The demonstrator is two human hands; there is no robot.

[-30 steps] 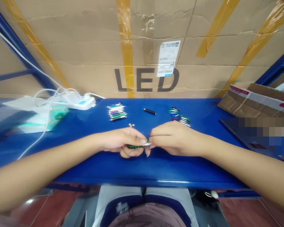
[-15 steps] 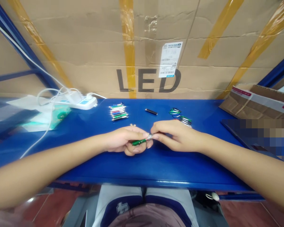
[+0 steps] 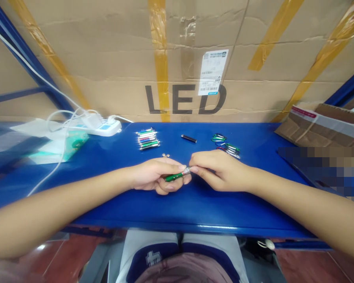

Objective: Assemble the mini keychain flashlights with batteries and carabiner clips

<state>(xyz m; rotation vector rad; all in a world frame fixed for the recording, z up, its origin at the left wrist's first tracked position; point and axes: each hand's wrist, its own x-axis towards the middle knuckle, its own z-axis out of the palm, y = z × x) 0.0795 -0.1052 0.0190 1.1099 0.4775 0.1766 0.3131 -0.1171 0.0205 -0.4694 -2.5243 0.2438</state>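
My left hand (image 3: 162, 177) is closed round a slim green penlight (image 3: 174, 177), which lies slantwise across the fingers with the thumb on top. The silver end of the penlight points right, where the thumb and forefinger of my right hand (image 3: 216, 169) pinch its tip. The fingertips hide whatever sits at that tip. Just behind my left hand lie a few small round silver pieces (image 3: 165, 155), like button cells. Farther back are a row of coloured penlights (image 3: 148, 138), a single black tube (image 3: 189, 138), and a cluster of coloured clips (image 3: 218, 138) beyond my right hand.
A white power strip (image 3: 107, 128) with cables stands at the back left, near plastic packaging (image 3: 54, 147). A large cardboard box (image 3: 120, 59) forms the back of the blue table (image 3: 177, 214). An open carton (image 3: 315, 127) is at the right.
Both hands keep the same grip on the penlight, with almost no movement. The whole view has shifted very slightly.
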